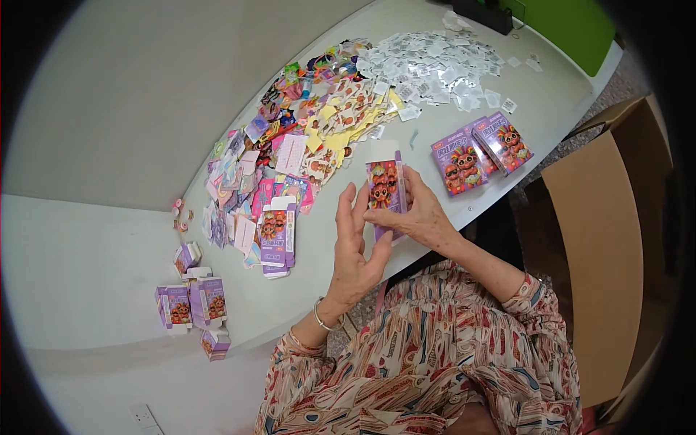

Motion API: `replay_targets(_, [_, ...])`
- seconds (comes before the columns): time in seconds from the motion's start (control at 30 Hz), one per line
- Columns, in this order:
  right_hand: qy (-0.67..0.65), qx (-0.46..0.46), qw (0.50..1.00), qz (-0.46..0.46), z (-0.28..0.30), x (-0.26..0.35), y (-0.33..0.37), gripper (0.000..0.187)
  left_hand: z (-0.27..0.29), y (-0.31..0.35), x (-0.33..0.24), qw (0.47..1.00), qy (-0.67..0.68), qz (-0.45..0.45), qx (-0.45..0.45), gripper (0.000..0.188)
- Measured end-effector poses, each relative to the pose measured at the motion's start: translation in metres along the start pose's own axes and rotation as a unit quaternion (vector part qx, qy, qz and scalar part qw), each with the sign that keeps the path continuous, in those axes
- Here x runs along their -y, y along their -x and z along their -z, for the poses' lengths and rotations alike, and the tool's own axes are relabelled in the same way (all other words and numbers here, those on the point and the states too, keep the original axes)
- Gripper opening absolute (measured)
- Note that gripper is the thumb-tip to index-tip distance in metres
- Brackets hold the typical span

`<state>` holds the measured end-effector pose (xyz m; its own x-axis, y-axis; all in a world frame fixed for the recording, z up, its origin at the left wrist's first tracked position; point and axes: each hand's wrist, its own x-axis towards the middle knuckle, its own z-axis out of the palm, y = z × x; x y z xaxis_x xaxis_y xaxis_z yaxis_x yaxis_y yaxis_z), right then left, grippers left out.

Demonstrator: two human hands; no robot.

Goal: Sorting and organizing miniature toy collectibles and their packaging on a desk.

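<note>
Above the table's near edge, my right hand (422,216) grips a small purple cardboard box (384,181) with cartoon figures on its front. Its thumb presses across the front, and its fingers wrap the right side. A pale flap stands up at the box's top end. My left hand (357,250) is open along the box's left side, fingers stretched upward and thumb apart. Whether its fingertips touch the box I cannot tell. To the left, more purple boxes (275,235) lie stacked with a white flap raised. Further purple boxes (460,163) lie to the right.
Colourful small packets (246,174), yellow and printed cards (348,119) and many white labelled slips (435,65) cover the back of the white table (536,94). Several purple boxes (208,299) stand at the left. A large open brown carton (594,268) stands beyond the right edge.
</note>
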<state>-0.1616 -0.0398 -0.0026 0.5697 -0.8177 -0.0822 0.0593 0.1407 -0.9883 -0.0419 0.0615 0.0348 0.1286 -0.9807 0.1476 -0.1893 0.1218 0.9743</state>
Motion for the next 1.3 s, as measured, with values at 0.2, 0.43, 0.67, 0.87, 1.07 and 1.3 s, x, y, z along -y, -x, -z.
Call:
replay_targets(0.2, [0.146,-0.041,0.988,0.015,0.000,-0.010,0.002,0.095,0.012,0.003,0.001,1.000,0.015,0.002,-0.019,0.085])
replay_targets(0.43, [0.160,-0.010,0.985,0.060,0.007,-0.003,0.008,0.086,0.030,-0.008,0.020,0.994,-0.109,0.001,-0.029,0.072])
replay_targets(0.67, [0.108,0.068,0.992,0.025,0.024,0.001,0.010,0.066,0.024,-0.014,0.032,0.994,0.051,0.098,-0.008,0.054])
replay_targets(0.87, [0.115,0.094,0.987,0.054,0.032,-0.007,0.012,0.070,0.023,-0.018,0.044,0.973,0.172,0.154,-0.026,0.044])
replay_targets(1.07, [0.123,0.097,0.985,0.067,0.036,-0.006,0.014,0.075,0.010,-0.012,0.036,0.973,0.182,0.141,-0.009,0.043])
replay_targets(1.3, [0.126,0.123,0.984,0.022,0.038,-0.002,0.017,0.073,0.026,-0.030,0.029,0.979,0.103,0.093,0.152,0.075])
